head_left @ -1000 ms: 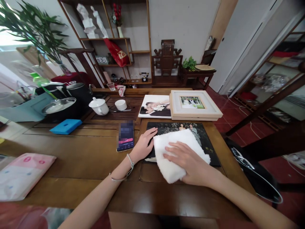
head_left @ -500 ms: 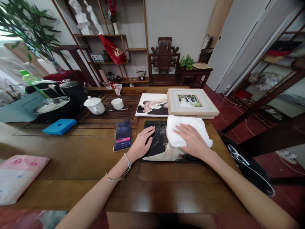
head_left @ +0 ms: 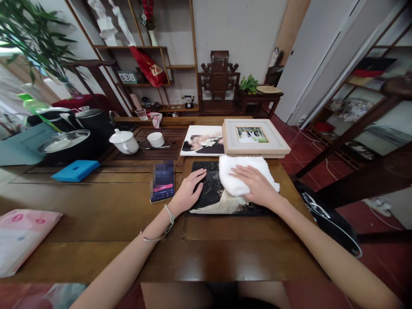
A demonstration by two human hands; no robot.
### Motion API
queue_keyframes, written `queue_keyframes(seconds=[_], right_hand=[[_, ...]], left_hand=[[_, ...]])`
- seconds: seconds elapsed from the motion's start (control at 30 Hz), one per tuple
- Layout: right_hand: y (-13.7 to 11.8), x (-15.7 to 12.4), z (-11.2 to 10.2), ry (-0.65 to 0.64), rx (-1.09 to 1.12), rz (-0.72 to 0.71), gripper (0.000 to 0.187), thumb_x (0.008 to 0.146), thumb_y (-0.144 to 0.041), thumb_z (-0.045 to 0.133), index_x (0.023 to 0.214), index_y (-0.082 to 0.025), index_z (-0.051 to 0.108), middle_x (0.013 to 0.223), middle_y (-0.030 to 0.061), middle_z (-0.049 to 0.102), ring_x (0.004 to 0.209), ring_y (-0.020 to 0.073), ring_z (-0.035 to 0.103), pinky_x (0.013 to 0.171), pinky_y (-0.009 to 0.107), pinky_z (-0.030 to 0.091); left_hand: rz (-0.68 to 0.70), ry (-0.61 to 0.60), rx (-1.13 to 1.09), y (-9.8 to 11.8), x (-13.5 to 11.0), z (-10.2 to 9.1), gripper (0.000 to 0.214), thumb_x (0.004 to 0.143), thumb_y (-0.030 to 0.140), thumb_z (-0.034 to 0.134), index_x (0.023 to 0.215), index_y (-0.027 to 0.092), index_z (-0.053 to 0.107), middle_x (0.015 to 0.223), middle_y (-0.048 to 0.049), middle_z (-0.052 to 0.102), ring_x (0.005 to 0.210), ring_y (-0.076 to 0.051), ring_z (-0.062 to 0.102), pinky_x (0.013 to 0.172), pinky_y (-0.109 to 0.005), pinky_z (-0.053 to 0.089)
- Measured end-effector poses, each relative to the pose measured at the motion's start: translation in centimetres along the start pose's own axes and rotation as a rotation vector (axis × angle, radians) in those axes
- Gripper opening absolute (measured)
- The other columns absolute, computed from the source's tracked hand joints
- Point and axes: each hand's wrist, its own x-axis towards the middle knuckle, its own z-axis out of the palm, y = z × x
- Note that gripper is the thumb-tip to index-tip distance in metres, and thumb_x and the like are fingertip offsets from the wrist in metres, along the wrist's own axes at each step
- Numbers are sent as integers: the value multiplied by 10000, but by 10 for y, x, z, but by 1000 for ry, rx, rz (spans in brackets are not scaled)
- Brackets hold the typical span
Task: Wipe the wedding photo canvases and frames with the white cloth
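A dark photo panel (head_left: 206,191) with a pale dress pictured on it lies flat on the wooden table. My left hand (head_left: 189,188) rests on its left edge, fingers stretched out, holding nothing. A folded white towel (head_left: 228,175) covers the panel's upper right part. My right hand (head_left: 257,185) holds this towel against the panel, its fingers laid over the top; the thumb is mostly hidden. Just behind the panel are a white-edged photo board (head_left: 206,146) and a light wooden picture frame (head_left: 280,149). A phone (head_left: 163,182) with its screen lit lies left of my left hand.
On the left stand a white lidded cup (head_left: 125,140), a small white cup (head_left: 156,139) and a black kettle (head_left: 92,124). Nearer are a blue block (head_left: 76,171) and a pink-and-white packet (head_left: 27,236). The table's right edge (head_left: 304,214) runs beside my right forearm.
My right hand and the towel have shifted slightly left over the panel. My left hand stays at the panel's left edge. The whole view has moved a little.
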Motion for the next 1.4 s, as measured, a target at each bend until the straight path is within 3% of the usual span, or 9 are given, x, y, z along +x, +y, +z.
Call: queue_keyframes(seconds=[0.1, 0.2, 0.5, 0.7, 0.83, 0.93, 1.1, 1.27, 1.4], right_hand=[[20, -4, -9, 28, -22, 75, 748, 618, -62, 530, 1355, -191, 561, 1447, 123, 519, 1386, 306, 403, 1133, 579, 273], [17, -14, -18, -9, -3, 71, 783, 580, -54, 518, 1349, -190, 571, 1445, 127, 520, 1391, 311, 395, 1132, 590, 274], [-58, -24, -7, -187, 26, -149, 804, 604, -57, 554, 1402, -150, 507, 1525, 132, 413, 1453, 314, 264, 1168, 566, 216], [-15, 3, 0, -88, -12, -54, 820, 618, -34, 558, 1419, -193, 489, 1511, 125, 436, 1440, 291, 303, 1166, 578, 193], [15, -1, -7, -25, -99, 100, 784, 635, -23, 523, 1398, -205, 516, 1486, 108, 475, 1425, 298, 335, 1149, 599, 227], [18, -12, -16, -57, -155, 138, 750, 631, -26, 513, 1370, -150, 546, 1465, 127, 497, 1398, 322, 379, 1135, 577, 287], [-17, -24, -31, -192, -193, 30, 733, 610, -68, 561, 1342, -92, 570, 1414, 180, 540, 1338, 359, 457, 1136, 536, 323], [-63, -26, -21, -261, -137, -121, 743, 618, -116, 613, 1346, 4, 533, 1443, 272, 471, 1391, 395, 363, 1154, 522, 297], [-56, -13, -7, -229, -61, -190, 779, 651, -68, 573, 1423, -78, 463, 1531, 195, 382, 1450, 320, 268, 1188, 531, 192]], left_hand=[[5, 4, -9, 0, 0, 0, 391, 961, 206, 422, 1316, 164, 578, 1420, -133, 546, 1351, -262, 481, 1144, -510, 384], [6, 7, -15, 1, 1, -1, 386, 960, 206, 428, 1310, 174, 585, 1412, -131, 555, 1337, -266, 498, 1134, -520, 395], [11, 10, -1, 0, 0, 1, 389, 957, 183, 415, 1305, 164, 586, 1417, -136, 549, 1339, -261, 496, 1133, -506, 400], [4, 9, 5, 1, 1, -1, 386, 961, 198, 420, 1310, 176, 584, 1414, -133, 552, 1333, -260, 503, 1133, -517, 396], [5, 3, -8, 1, 0, -1, 385, 968, 215, 417, 1312, 167, 583, 1416, -137, 550, 1335, -260, 501, 1135, -512, 395], [4, 6, -8, 1, 0, -1, 386, 969, 219, 418, 1314, 167, 583, 1415, -134, 551, 1340, -259, 497, 1139, -506, 391], [2, 13, -15, 0, 0, 0, 387, 965, 211, 419, 1309, 164, 589, 1414, -138, 552, 1339, -262, 498, 1143, -502, 387], [0, 23, -14, 1, 0, 1, 387, 962, 203, 420, 1311, 177, 587, 1415, -128, 552, 1338, -257, 498, 1141, -501, 389], [-5, 0, 4, 1, 0, -1, 389, 966, 201, 410, 1312, 165, 583, 1426, -136, 540, 1347, -262, 486, 1141, -508, 387]])
